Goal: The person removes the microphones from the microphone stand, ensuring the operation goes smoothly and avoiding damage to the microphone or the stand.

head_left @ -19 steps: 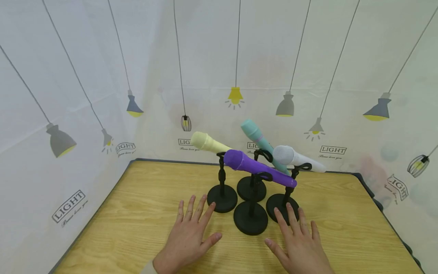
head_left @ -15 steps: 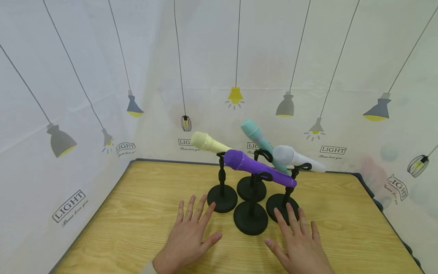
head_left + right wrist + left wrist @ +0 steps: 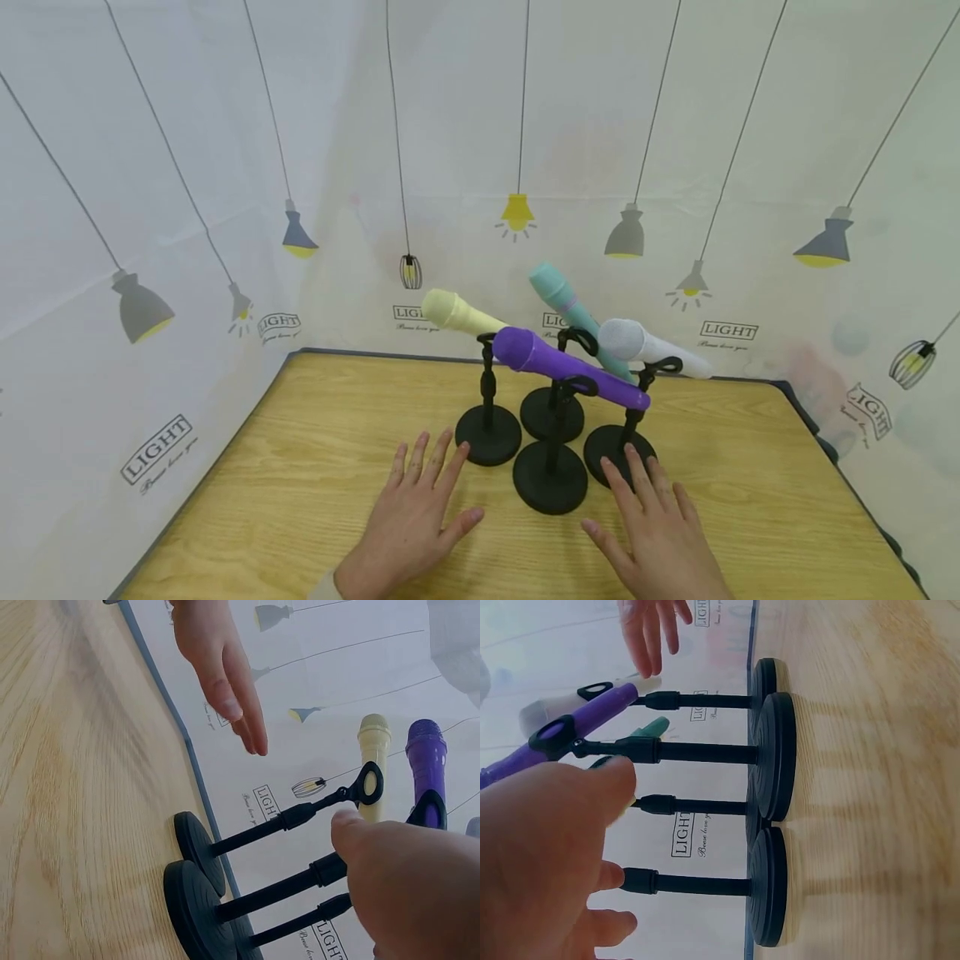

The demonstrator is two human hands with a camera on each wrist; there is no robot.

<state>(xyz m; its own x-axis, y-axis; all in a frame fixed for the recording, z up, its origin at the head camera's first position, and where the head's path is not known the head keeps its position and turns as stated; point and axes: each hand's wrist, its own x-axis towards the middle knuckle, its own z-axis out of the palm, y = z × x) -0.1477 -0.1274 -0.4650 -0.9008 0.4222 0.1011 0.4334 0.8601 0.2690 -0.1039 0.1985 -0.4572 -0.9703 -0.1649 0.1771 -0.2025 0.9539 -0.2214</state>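
Four microphones sit tilted in clips on black round-based stands near the middle of the wooden table (image 3: 315, 467): pale yellow (image 3: 457, 312), purple (image 3: 558, 367), teal (image 3: 568, 307) and white (image 3: 648, 344). My left hand (image 3: 420, 512) lies flat with fingers spread, its fingertips just short of the yellow microphone's base (image 3: 488, 435). My right hand (image 3: 652, 525) is also flat and spread, fingertips at the edge of the white microphone's base (image 3: 617, 454). The purple microphone's base (image 3: 550, 477) stands between the two hands. Neither hand holds anything. Whether the palms touch the table I cannot tell.
A white cloth backdrop printed with hanging lamps (image 3: 517, 208) closes in the table at the back and both sides. The teal microphone's base (image 3: 551, 414) stands behind the others. Bare wood extends left of the stands and to the right, up to the dark table edge (image 3: 825, 442).
Both hands stay where they were, flat and empty. The head view has shifted very slightly; the microphones and stands have not moved.
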